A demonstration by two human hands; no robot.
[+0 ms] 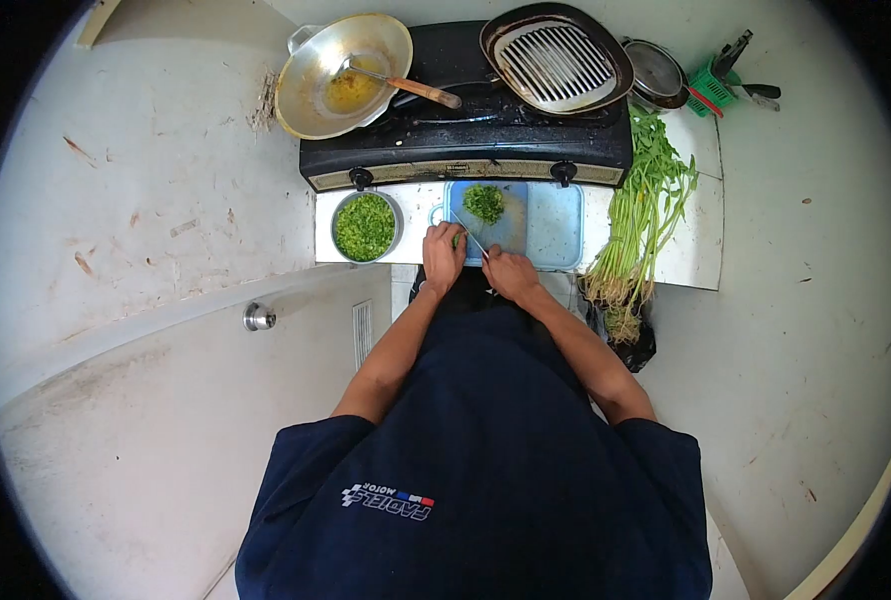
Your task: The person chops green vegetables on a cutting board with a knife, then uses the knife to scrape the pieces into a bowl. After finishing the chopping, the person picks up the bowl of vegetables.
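Observation:
On the light-blue cutting board (556, 225) at the counter's front edge, my left hand (444, 258) has its fingers curled around a small bunch of greens (459, 241). My right hand (511, 273) grips a knife (474, 236); its blade slants up and left across the board, close beside the left fingers. A small heap of chopped greens (484, 204) lies on the board beyond the blade. Left of the board stands a round metal bowl (398, 230) filled with chopped greens (364, 226).
Behind the board is a black gas stove (456, 150), bearing a wok (301, 95) with a wooden-handled ladle (428, 92) and a grill pan (621, 75). Long leafy stalks with roots (638, 215) lie at the right. A lidded pan (656, 72) and green basket (711, 88) stand behind.

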